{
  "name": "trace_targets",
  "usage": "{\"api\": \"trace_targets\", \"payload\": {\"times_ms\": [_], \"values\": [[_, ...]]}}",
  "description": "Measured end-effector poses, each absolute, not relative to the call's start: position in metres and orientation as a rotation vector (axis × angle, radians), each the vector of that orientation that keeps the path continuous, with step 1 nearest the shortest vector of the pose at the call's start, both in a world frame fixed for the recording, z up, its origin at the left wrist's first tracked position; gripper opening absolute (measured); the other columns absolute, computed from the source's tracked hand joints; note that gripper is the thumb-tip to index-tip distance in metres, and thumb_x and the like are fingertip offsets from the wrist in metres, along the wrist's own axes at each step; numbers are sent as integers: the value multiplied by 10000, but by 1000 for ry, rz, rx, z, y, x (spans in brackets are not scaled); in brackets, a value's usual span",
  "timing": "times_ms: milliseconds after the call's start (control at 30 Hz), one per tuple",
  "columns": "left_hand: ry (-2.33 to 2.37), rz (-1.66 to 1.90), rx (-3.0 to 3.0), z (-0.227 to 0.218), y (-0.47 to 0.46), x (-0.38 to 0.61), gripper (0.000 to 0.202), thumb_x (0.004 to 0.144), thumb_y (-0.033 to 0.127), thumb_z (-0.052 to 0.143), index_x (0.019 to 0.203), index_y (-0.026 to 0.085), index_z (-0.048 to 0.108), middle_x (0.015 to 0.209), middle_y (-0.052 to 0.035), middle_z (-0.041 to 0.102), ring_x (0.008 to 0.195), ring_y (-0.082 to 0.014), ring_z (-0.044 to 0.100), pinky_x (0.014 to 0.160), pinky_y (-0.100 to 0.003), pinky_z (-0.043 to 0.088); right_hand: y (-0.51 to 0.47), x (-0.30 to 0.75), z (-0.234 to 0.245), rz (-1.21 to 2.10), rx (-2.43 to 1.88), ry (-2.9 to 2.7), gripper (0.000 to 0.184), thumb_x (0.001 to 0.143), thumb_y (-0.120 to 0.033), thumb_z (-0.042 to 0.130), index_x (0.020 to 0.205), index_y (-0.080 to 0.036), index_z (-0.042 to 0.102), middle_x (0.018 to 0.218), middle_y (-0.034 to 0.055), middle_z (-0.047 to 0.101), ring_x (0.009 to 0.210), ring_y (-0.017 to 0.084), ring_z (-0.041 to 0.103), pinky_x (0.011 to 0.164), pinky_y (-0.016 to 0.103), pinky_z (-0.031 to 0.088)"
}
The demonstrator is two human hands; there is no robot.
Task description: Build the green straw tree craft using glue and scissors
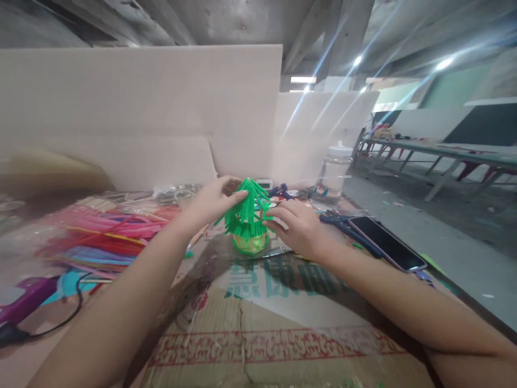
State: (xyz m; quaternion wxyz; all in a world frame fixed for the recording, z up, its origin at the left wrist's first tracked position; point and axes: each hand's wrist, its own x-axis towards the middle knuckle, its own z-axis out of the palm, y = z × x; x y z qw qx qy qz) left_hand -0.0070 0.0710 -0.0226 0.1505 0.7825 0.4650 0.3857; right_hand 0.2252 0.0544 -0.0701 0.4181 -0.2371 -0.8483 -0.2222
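Plainly, the green model (249,218) stood upright in the middle of the cardboard (202,358), between both hands. The left hand (212,202) was partly closed around its top, thumb on the green strands, other fingertips hidden behind. The right hand (301,226) was half curled, its fingertips at the model's right side; whether they pinched a strand, I could not tell. Silver scissors (278,251) lay beside the base, below the right hand, crowding that side. Further right lay a phone (388,242), with a clear bottle (332,178) behind it. Loose coloured pipe cleaners (105,231) were heaped left, near a purple glue gun (30,299). White boards (161,97) closed off the back.
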Motion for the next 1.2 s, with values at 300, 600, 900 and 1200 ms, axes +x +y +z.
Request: {"api": "trace_targets", "payload": {"times_ms": [300, 600, 900, 1200], "values": [[1368, 1090, 2312, -21, 66, 0, 456, 872, 492, 559, 1201, 180, 604, 1161, -83, 675, 1001, -228, 637, 877, -364, 494, 57, 225, -77, -863, -552, -2195, 253, 973, -314, 516, 1093, -164, 681, 809, 58, 666, 772, 195, 517, 699, 325, 373], [1399, 1064, 2369, -21, 65, 2, 464, 881, 494, 540, 1223, 186, 597, 1194, -81, 664, 1050, -233, 619, 919, -372, 478, 56, 213, -75, -624, -648, -2173, 252, 969, -300, 509, 825, -199, 688, 765, 62, 615, 757, 206, 480, 692, 346, 351], [1429, 1061, 2273, -21, 66, -2, 480, 870, 510, 553, 1218, 183, 606, 1203, -86, 670, 1025, -236, 640, 895, -365, 497, 47, 227, -33, 782, -649, -1830, 184, 971, -355, 475, 872, -208, 525, 668, -16, 639, 673, 140, 620, 718, 303, 467], [1408, 1060, 2283, -22, 69, -4, 488, 869, 523, 540, 1214, 184, 604, 1217, -92, 666, 1060, -246, 632, 924, -380, 493, 68, 236, -60, -92, -697, -2024, 269, 915, -407, 588, 786, -182, 662, 693, 16, 619, 645, 135, 520, 631, 278, 391]]}}
